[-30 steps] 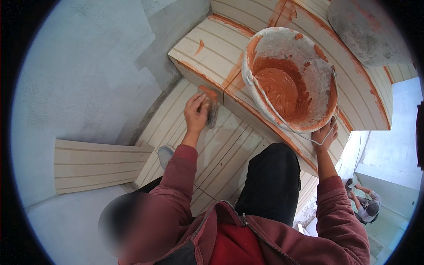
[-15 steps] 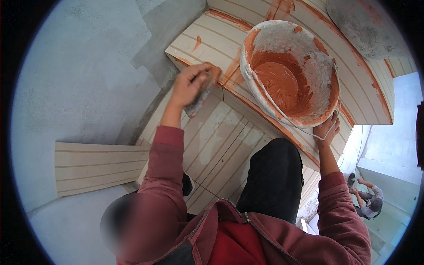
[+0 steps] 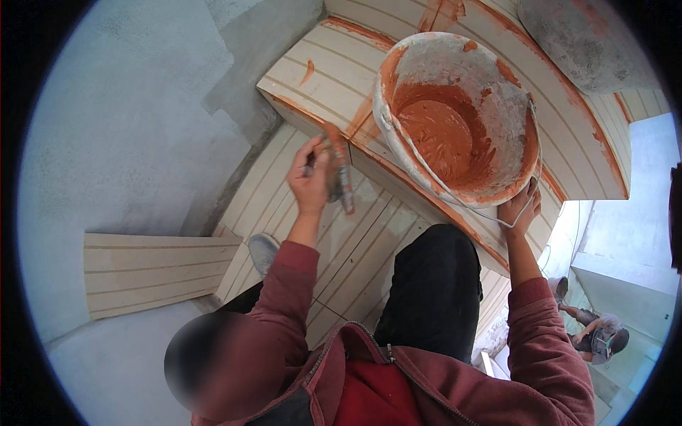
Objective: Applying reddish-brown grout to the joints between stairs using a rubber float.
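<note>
My left hand (image 3: 310,176) is closed around a flat hand float (image 3: 342,174), smeared with orange paste and blurred by motion. The float is seen nearly edge-on, tilted, just off the front edge of a striped tiled step (image 3: 312,74). On that step stands a large whitish bucket (image 3: 490,78), its mouth tipped toward me. Thick orange grout (image 3: 437,131) lies in its bottom and coats parts of its wall. My right hand (image 3: 517,207) grips the bucket at its near right rim, beside the wire handle (image 3: 462,201); some fingers are hidden.
A second bucket (image 3: 582,42) stands on the upper step at the far right. Grey walls (image 3: 142,128) rise on the left, above a striped tile piece (image 3: 156,273). My knee (image 3: 440,284) is close to the step's edge. Another person (image 3: 600,337) is low at the right.
My left hand has drawn the float back from the step's edge toward me, turning it more upright. My left foot now shows farther left. The right hand keeps its hold on the bucket.
</note>
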`<control>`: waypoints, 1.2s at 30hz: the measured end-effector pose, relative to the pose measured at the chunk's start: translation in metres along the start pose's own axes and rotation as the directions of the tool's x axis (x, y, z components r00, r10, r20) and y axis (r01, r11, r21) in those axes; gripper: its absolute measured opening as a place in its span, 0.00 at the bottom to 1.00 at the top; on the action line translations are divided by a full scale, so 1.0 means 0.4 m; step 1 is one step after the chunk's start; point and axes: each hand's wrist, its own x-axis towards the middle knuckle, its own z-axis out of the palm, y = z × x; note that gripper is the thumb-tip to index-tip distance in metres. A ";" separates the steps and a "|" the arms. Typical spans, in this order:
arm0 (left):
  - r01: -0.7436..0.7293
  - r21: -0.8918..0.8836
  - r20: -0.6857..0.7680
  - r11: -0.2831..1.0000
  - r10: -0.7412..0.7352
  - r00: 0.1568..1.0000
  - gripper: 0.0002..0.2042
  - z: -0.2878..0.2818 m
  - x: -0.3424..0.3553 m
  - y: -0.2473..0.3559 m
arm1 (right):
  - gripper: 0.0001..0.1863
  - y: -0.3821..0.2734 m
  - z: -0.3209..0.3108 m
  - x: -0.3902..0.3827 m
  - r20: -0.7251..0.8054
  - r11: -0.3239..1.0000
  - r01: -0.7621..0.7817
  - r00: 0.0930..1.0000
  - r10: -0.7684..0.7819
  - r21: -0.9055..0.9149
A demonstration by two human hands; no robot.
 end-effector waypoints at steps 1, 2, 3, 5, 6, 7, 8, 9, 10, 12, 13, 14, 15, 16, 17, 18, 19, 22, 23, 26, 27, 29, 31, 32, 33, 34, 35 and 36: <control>-0.157 0.236 0.045 0.959 0.150 0.988 0.13 0.021 -0.005 -0.003 | 0.33 0.000 -0.001 0.000 0.001 1.000 0.014 1.000 -0.014 0.002; -0.276 0.354 0.157 0.894 0.234 0.959 0.13 0.062 -0.025 0.005 | 0.33 0.009 -0.004 0.001 -0.001 1.000 0.022 1.000 -0.022 -0.005; -0.402 0.452 0.276 0.796 0.303 0.912 0.12 0.093 -0.042 0.023 | 0.33 0.014 -0.002 0.003 -0.004 1.000 0.024 1.000 -0.024 -0.003; -0.383 0.359 0.287 0.851 0.290 0.913 0.13 0.103 -0.074 0.033 | 0.33 0.025 0.002 0.000 0.005 0.998 0.026 1.000 -0.026 -0.062; -0.355 0.261 0.301 0.898 0.274 0.914 0.13 0.107 -0.081 0.035 | 0.33 0.026 0.007 0.001 0.002 0.998 0.025 1.000 -0.025 -0.061; -0.294 0.307 0.231 0.905 0.229 0.946 0.13 0.084 -0.072 0.022 | 0.34 0.023 0.013 0.003 -0.010 0.999 0.023 1.000 -0.023 -0.025; -0.232 0.303 0.131 0.924 0.201 0.971 0.13 0.055 -0.043 0.020 | 0.34 0.023 0.014 0.001 -0.020 1.000 0.018 1.000 -0.018 0.006; -0.171 0.304 0.030 0.937 0.170 0.985 0.13 0.019 -0.006 0.025 | 0.33 0.011 0.013 0.001 -0.024 1.000 0.026 0.999 -0.026 0.010; -0.166 0.303 0.033 0.939 0.164 0.986 0.13 -0.003 0.024 0.026 | 0.33 0.012 0.009 -0.002 -0.020 1.000 0.022 1.000 -0.022 0.005; -0.015 0.189 -0.057 0.982 0.026 0.998 0.13 -0.031 0.074 0.042 | 0.33 0.008 0.003 0.004 -0.035 0.999 0.042 0.998 -0.042 -0.006; -0.067 0.302 -0.017 0.951 0.076 0.997 0.13 -0.026 0.063 0.037 | 0.32 0.008 -0.002 -0.001 -0.015 1.000 0.018 1.000 -0.018 0.009; -0.074 0.298 -0.019 0.952 0.083 0.996 0.13 -0.003 0.044 0.026 | 0.32 0.008 -0.001 0.001 -0.023 1.000 0.021 1.000 -0.020 0.011; -0.156 0.279 0.146 0.948 0.118 0.982 0.13 0.022 0.008 0.021 | 0.32 0.012 -0.002 -0.004 -0.011 1.000 0.012 1.000 -0.012 0.014; -0.233 0.246 0.307 0.941 0.152 0.939 0.13 0.036 -0.017 0.019 | 0.32 0.016 0.000 -0.002 0.001 1.000 0.003 1.000 -0.003 0.016; -0.077 0.225 0.237 0.971 0.022 0.971 0.12 0.038 -0.027 0.049 | 0.32 0.018 -0.001 -0.003 -0.001 1.000 0.012 1.000 -0.012 0.025; -0.074 0.219 0.237 0.973 0.021 0.971 0.12 0.026 -0.014 0.042 | 0.32 0.019 -0.003 -0.001 -0.003 1.000 0.011 1.000 -0.011 0.018; 0.009 0.128 0.040 0.992 -0.014 0.999 0.12 0.005 0.015 0.030 | 0.32 0.015 -0.004 0.004 -0.013 1.000 0.008 1.000 -0.008 -0.003; 0.189 -0.062 -0.233 0.980 -0.199 0.952 0.12 -0.076 0.095 0.030 | 0.32 0.013 0.002 -0.001 -0.005 1.000 0.018 1.000 -0.019 -0.015; 0.292 -0.168 -0.294 0.942 -0.330 0.897 0.13 -0.088 0.115 0.028 | 0.32 0.017 0.002 0.000 0.005 1.000 0.019 1.000 -0.019 -0.024; 0.312 0.124 -0.248 0.942 -0.275 0.929 0.13 -0.109 0.146 -0.036 | 0.31 -0.003 0.005 0.000 0.022 0.999 0.027 0.999 -0.026 -0.046; 0.327 0.098 -0.233 0.940 -0.298 0.926 0.12 -0.070 0.120 -0.037 | 0.31 0.021 0.016 0.002 0.010 0.998 0.031 0.999 -0.031 -0.057; 0.373 0.227 -0.149 0.899 -0.347 0.926 0.13 -0.013 0.044 -0.032 | 0.31 0.037 0.017 0.001 -0.002 0.997 0.034 0.999 -0.035 -0.068; 0.343 0.151 -0.023 0.927 -0.344 0.939 0.13 0.028 -0.056 -0.046 | 0.32 0.017 0.000 0.002 0.030 0.997 0.004 1.000 -0.002 -0.080; 0.362 0.209 0.106 0.908 -0.389 0.915 0.13 0.027 -0.094 -0.062 | 0.32 0.016 0.001 0.005 0.026 0.997 0.006 1.000 -0.004 -0.078; 0.373 0.272 0.228 0.887 -0.436 0.871 0.13 0.023 -0.123 -0.072 | 0.32 0.016 0.008 0.004 0.015 0.999 0.012 1.000 -0.012 -0.048; 0.371 0.272 0.226 0.888 -0.433 0.872 0.13 0.011 -0.138 -0.079 | 0.32 0.016 0.010 0.005 0.003 1.000 0.019 1.000 -0.019 -0.017; 0.569 0.132 0.346 0.811 -0.576 0.741 0.14 -0.001 -0.147 -0.079 | 0.32 0.017 0.003 0.005 0.001 1.000 0.018 1.000 -0.018 -0.018; 0.742 0.022 0.477 0.670 -0.659 0.581 0.15 -0.020 -0.147 -0.077 | 0.32 0.010 -0.005 0.004 0.008 1.000 0.013 1.000 -0.013 -0.009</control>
